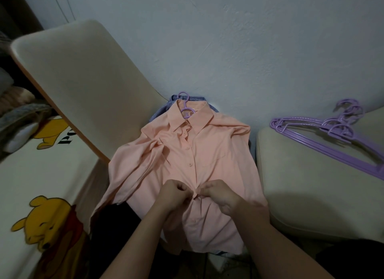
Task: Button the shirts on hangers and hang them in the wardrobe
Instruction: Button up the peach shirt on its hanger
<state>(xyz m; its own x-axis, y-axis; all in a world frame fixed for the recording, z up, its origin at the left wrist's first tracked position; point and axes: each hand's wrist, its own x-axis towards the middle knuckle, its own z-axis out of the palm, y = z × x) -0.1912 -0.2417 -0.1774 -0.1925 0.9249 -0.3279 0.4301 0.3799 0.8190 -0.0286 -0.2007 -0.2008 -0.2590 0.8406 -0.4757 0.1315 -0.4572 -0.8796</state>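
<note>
Wall (249,40): pale, rough plaster, fills the upper view.
Chair (83,81): cream shell with a wooden edge, leaning at the left, its lower part beside the shirt's sleeve.
Blanket (31,175): cream with yellow bear prints, lower left, below the chair.
Cushion (311,185): cream, at the right, just beside the shirt's right edge.
Shirt (218,154): peach, long-sleeved, laid front-up between chair and cushion, collar toward the wall, one sleeve folded across its left side. Upper buttons (189,164) are fastened.
Spare hangers (324,141): purple, stacked on the cushion's far edge, hooks toward the wall.
Left hand (174,193) and right hand (222,195): meeting at the shirt's front strip, low on the chest. Fingers (182,188) of both are curled and pinch the cloth, which puckers between them. The button there is hidden, possibly half through.
Checked shirt (160,110): blue, showing only behind the peach collar.
Hanger (185,104): purple, inside the peach shirt, hook sticking out above the collar.
</note>
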